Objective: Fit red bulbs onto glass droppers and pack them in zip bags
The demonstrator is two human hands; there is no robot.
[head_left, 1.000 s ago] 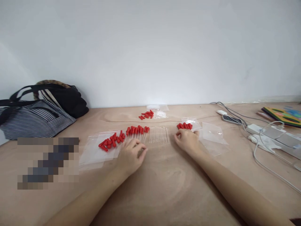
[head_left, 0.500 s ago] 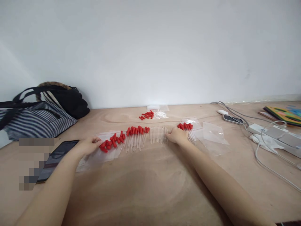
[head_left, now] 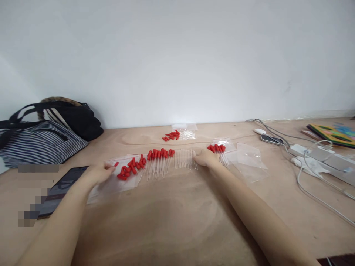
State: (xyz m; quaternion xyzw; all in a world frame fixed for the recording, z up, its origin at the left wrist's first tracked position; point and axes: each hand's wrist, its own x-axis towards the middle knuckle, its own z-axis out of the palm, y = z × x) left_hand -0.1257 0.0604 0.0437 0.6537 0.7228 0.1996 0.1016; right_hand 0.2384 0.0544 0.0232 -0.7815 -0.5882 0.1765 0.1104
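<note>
Pinched in the fingertips of my left hand [head_left: 100,173] is a red rubber dropper bulb [head_left: 116,164]. Beside that hand, a pile of red bulbs [head_left: 132,168] lies on a clear plastic bag [head_left: 111,187]. My right hand [head_left: 206,158] has its fingers closed at the right end of a row of bare glass dropper tubes [head_left: 183,159], apparently on a tube there. Left of the row lie several droppers with red bulbs [head_left: 158,154] fitted. More bulb-topped droppers [head_left: 217,148] rest just beyond my right hand, partly hidden by it.
Farther back are small red bulbs [head_left: 172,136] and a bag with thin tubes [head_left: 187,134]. Clear bags [head_left: 251,162] lie at right, near a power strip [head_left: 337,162] and cables. At left are a phone [head_left: 59,194], a striped bag [head_left: 41,142] and a black bag [head_left: 85,122].
My left hand has lifted one red bulb off the pile and drawn slightly left with it. My right hand stays at the tubes' right end. The view has shifted slightly.
</note>
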